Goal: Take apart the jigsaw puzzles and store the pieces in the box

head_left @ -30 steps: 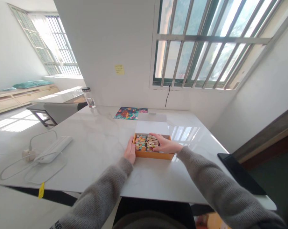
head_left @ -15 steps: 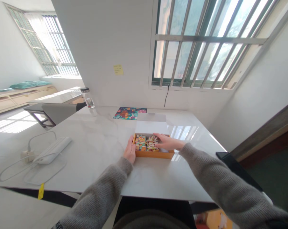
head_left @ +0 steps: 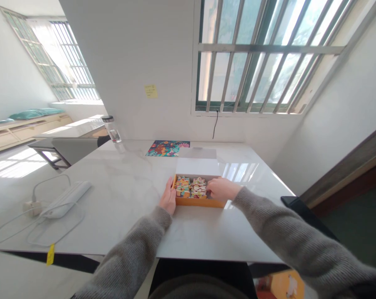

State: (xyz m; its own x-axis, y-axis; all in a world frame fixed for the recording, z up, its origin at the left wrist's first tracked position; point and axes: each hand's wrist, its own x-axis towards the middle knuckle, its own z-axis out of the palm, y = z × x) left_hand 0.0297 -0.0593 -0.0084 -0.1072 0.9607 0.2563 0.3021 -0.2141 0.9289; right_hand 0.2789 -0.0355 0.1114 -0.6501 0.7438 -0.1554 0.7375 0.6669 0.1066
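An orange box point(head_left: 200, 202) lies open on the white table, its pale lid point(head_left: 196, 166) folded back toward the wall. Inside it, colourful jigsaw puzzle pieces point(head_left: 183, 187) stand packed on edge in two groups, in the left and middle parts. My left hand point(head_left: 168, 199) grips the box along its left side, the fingers lying against the outer wall. Over the right part of the box, my right hand point(head_left: 224, 189) is closed, with its fingertips curled down beside the right group of pieces. Whatever those fingers may hold is hidden.
A colourful picture sheet point(head_left: 163, 148) lies behind the box, partly under the lid. At the far left corner stands a clear bottle point(head_left: 114, 132). A white power strip point(head_left: 66, 200) with looped cables lies left. A dark flat object point(head_left: 300, 207) sits at the right edge.
My right hand has drawn back slightly to the right from the pieces, and its stretched fingers have curled closed. My left hand stays on the box. The view has shifted slightly.
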